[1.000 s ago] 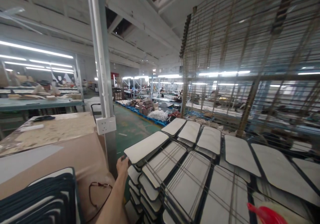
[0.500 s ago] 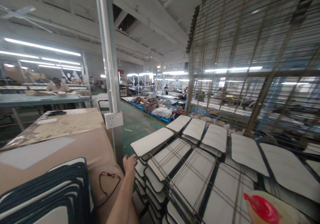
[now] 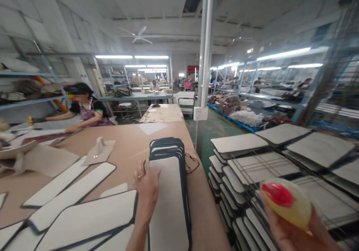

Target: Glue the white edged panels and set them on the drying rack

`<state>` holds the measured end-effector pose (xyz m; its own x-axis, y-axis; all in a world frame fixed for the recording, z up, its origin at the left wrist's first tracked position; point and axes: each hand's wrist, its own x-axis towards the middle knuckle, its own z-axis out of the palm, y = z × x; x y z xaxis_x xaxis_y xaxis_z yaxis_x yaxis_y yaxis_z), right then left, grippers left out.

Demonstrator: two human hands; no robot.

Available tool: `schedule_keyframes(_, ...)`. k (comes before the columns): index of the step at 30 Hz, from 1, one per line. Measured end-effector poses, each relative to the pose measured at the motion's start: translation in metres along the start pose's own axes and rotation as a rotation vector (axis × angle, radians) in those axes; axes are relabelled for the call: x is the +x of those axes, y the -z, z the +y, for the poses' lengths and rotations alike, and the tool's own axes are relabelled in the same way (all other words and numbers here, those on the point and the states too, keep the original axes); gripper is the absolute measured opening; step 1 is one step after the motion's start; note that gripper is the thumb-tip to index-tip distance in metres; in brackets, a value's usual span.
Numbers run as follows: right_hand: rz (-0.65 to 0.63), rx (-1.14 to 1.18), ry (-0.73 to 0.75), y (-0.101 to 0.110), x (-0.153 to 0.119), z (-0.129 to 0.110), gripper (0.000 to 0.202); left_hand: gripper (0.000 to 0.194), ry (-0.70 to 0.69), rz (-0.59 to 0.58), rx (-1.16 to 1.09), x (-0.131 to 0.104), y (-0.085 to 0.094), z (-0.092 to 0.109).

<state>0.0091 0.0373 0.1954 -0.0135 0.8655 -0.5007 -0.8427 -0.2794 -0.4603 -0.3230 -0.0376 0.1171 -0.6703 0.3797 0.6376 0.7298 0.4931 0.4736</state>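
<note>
My left hand is at the left edge of a stack of pale panels with dark borders, fingers apart, with a ring on one finger. Whether it touches the top panel is hard to tell. On the right, my right hand is wrapped round a yellowish bottle with a red cap, above the racked panels. More pale panels lie spread on the brown table to the left.
Glasses lie beside the stack. A metal post with a socket box stands beyond the table. Wire racks bearing stacked panels are on the right. A person works at the far left.
The view has swung left, bringing the table's panels and the person into sight. My left hand has moved from beside the racked panels to the stack. My right hand still holds the bottle.
</note>
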Motion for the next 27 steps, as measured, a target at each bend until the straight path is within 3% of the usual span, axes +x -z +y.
schedule_keyframes(3, 0.009, 0.019, -0.077, -0.027, -0.019, 0.019, 0.032, 0.048, -0.100, -0.097, 0.032, 0.007, -0.015, -0.021)
schedule_keyframes(7, 0.032, 0.033, -0.100, -0.045, -0.029, 0.032, 0.028, 0.045, -0.184, -0.106, -0.042, 0.009, -0.019, -0.034)
schedule_keyframes(12, -0.040, 0.032, -0.087, -0.052, -0.027, 0.047, 0.028, 0.030, -0.196, -0.147, -0.148, 0.019, -0.015, -0.045)
schedule_keyframes(17, -0.198, 0.001, -0.013, -0.052, -0.021, 0.059, 0.026, 0.047, -0.164, -0.139, -0.251, 0.024, -0.019, -0.051)
schedule_keyframes(23, -0.189, 0.042, -0.064, -0.053, -0.020, 0.053, 0.019, 0.051, -0.092, -0.166, -0.403, 0.024, 0.002, -0.042)
schedule_keyframes(27, -0.241, 0.050, -0.062, -0.051, -0.020, 0.044, 0.024, 0.050, 0.064, -0.263, -0.576, 0.003, 0.023, -0.027)
